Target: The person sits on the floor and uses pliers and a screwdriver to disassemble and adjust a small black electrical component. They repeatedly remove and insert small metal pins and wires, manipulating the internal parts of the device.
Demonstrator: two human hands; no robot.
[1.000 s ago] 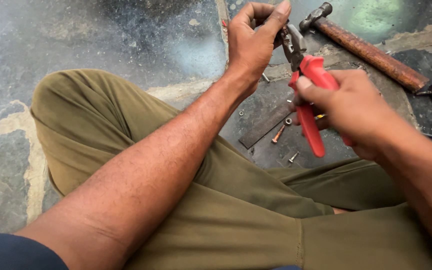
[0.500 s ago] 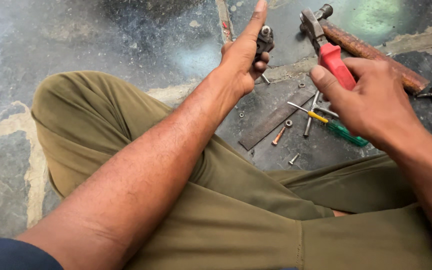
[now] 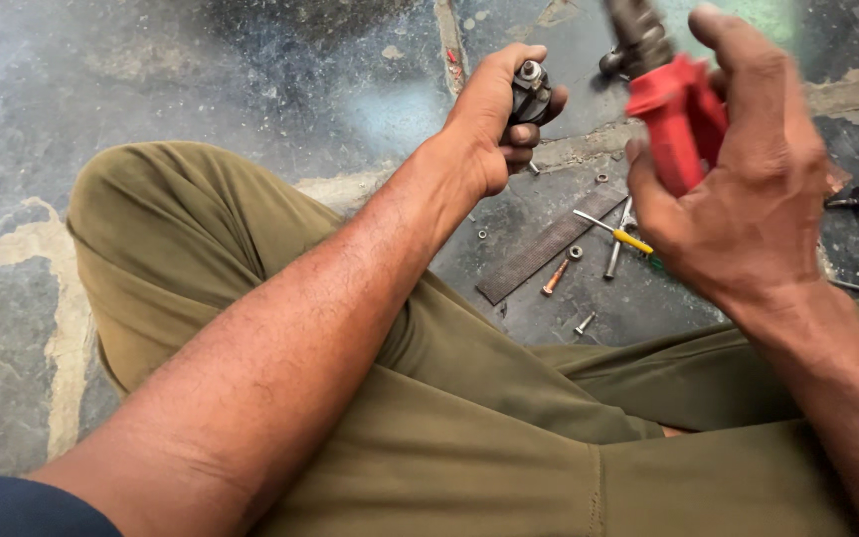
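My left hand (image 3: 494,114) is closed around a small dark round metal part (image 3: 529,91) with a bolt end sticking up from it. My right hand (image 3: 748,189) grips red-handled pliers (image 3: 676,109), jaws pointing up and away, raised off the floor to the right of the part. The pliers and the part are apart. I sit cross-legged in olive trousers (image 3: 350,398) on a dark stone floor.
On the floor between my hands lie a flat rusty metal strip (image 3: 549,247), a yellow-handled screwdriver (image 3: 616,233), an orange wall plug (image 3: 554,278), a screw (image 3: 584,323) and small nuts. A dark tool tip (image 3: 847,202) shows by my right hand.
My right hand has lifted the pliers away from the part to the upper right and nearer the camera. My left hand has kept holding the part and turned it slightly.
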